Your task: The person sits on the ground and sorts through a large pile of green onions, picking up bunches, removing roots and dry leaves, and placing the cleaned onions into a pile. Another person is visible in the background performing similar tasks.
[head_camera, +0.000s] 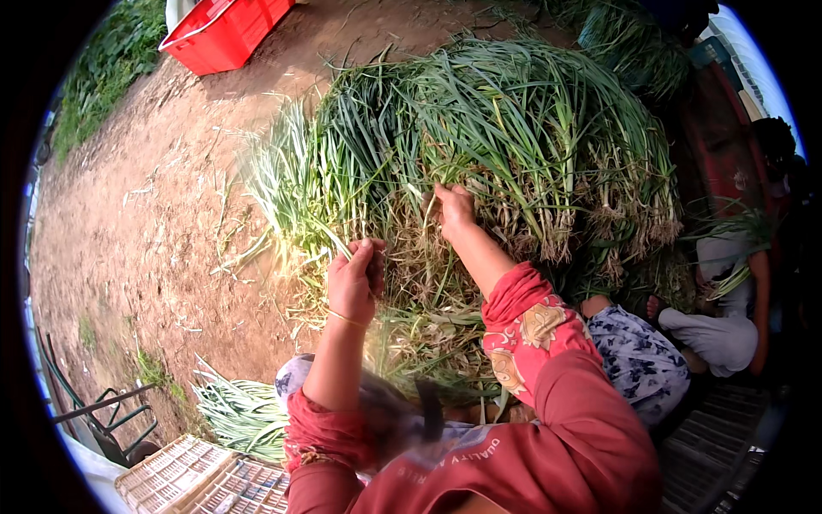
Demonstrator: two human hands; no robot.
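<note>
A large heap of leafy scallion-like plants [514, 122] lies before me, its long green leaves pointing away and its pale stems and dry roots towards me. My left hand [353, 279] is shut on a pale green stalk [332, 235], held between thumb and fingers over the heap's left front edge. At the heap's front middle, my right hand [454, 207] pinches a thin pale strand [429, 217]; whether it is a stem or a peeled leaf cannot be told. Brown roots and dry leaf scraps [437, 344] cover the ground below both hands.
Trimmed green stalks [241, 411] lie at lower left, beside pale plastic crates [176, 472]. A red crate [228, 32] stands on bare soil [160, 212] at upper left. To the right sits a person [713, 340] with a bunch of stalks [732, 279]. A metal frame [122, 411] stands far left.
</note>
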